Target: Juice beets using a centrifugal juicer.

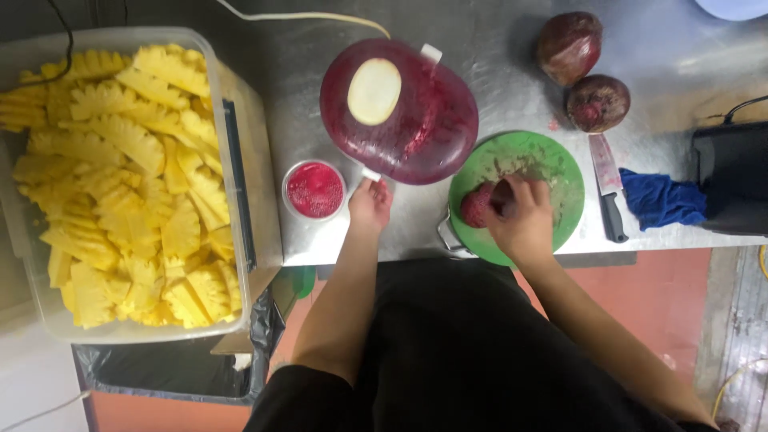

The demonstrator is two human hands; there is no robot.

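My left hand grips the near handle of a round juicer bowl stained dark red, with a pale oval opening in its lid. My right hand closes over a peeled red beet piece lying on a round green cutting board. A small cup of red juice stands just left of my left hand.
A clear tub of pineapple slices fills the left. Two whole beets lie at the back right. A knife and blue cloth lie right of the board, beside a black appliance. The steel counter edge runs just in front of me.
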